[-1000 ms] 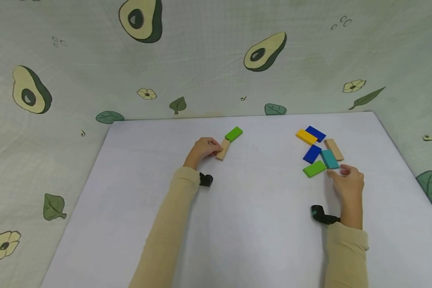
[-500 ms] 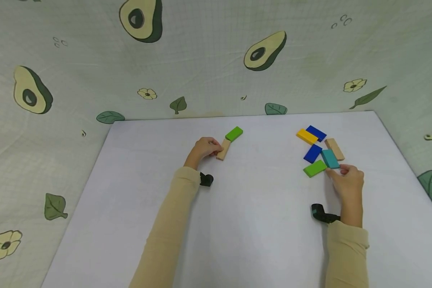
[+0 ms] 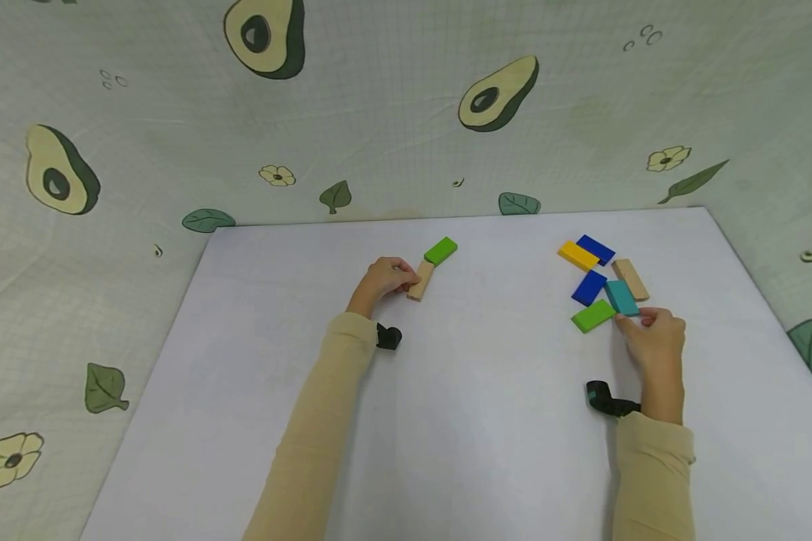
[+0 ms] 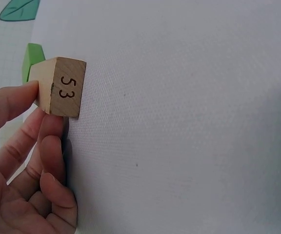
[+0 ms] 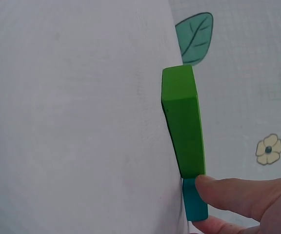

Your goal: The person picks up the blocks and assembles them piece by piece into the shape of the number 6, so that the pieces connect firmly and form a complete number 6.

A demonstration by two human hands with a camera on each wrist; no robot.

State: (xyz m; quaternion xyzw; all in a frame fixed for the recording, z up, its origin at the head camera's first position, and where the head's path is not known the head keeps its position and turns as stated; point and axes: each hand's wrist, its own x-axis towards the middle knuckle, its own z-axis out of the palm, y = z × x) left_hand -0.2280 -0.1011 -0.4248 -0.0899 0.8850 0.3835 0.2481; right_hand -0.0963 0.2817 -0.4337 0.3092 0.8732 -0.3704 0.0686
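My left hand (image 3: 388,276) pinches a plain wooden block (image 3: 420,281) lying on the table. In the left wrist view the block's end (image 4: 67,87) reads 53, with the thumb on one side and a finger on the other. Touching its far end is a green block (image 3: 440,251). Over at the right, my right hand (image 3: 656,338) holds the near end of a teal block (image 3: 622,298) between thumb and index finger. A second green block (image 3: 593,316) meets that teal block at a corner; in the right wrist view the green block (image 5: 184,131) partly hides the teal one.
Beyond the right hand lie two blue blocks (image 3: 589,287), a yellow block (image 3: 578,255) and another plain wooden block (image 3: 631,279), close together. A white table (image 3: 487,391) carries everything. Avocado-print cloth (image 3: 392,113) rises behind its back edge. Each wrist wears a black camera (image 3: 609,400).
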